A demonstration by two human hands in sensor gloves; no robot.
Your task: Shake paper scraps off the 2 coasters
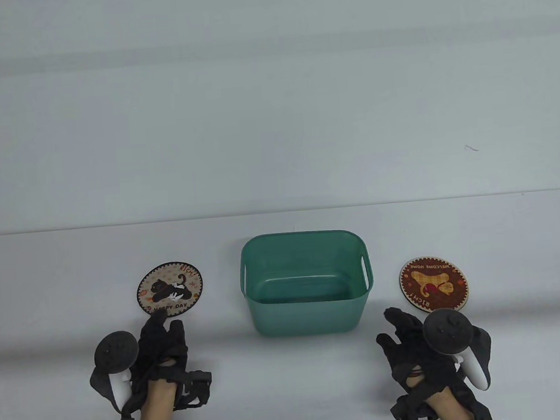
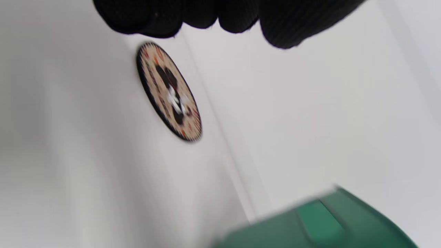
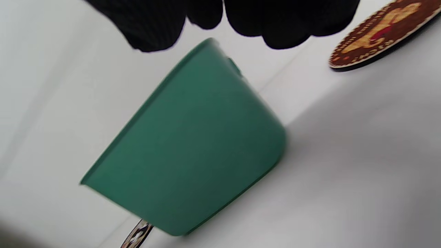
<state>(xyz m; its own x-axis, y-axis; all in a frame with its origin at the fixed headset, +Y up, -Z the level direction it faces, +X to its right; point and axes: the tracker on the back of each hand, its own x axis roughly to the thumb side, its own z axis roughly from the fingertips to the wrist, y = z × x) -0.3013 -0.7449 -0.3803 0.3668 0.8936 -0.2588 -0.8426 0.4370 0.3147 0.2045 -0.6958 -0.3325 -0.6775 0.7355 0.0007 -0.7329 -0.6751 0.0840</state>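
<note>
A beige coaster with a black cat (image 1: 170, 291) lies flat on the table left of the bin, with white paper scraps (image 1: 175, 295) at its middle. In the left wrist view the same coaster (image 2: 168, 93) is blurred. My left hand (image 1: 165, 326) reaches towards it with straight fingers, one fingertip (image 1: 157, 317) at its near edge. A brown coaster (image 1: 433, 283) lies right of the bin; I cannot make out scraps on it. My right hand (image 1: 395, 325) hovers just below and left of it, fingers spread, holding nothing. Its fingers (image 3: 275, 20) hang short of that coaster (image 3: 379, 31).
A green plastic bin (image 1: 306, 281) with handle slots stands between the two coasters, empty as far as I see. It fills the right wrist view (image 3: 193, 144) and shows at a corner of the left wrist view (image 2: 320, 224). A white wall rises behind the table's far edge.
</note>
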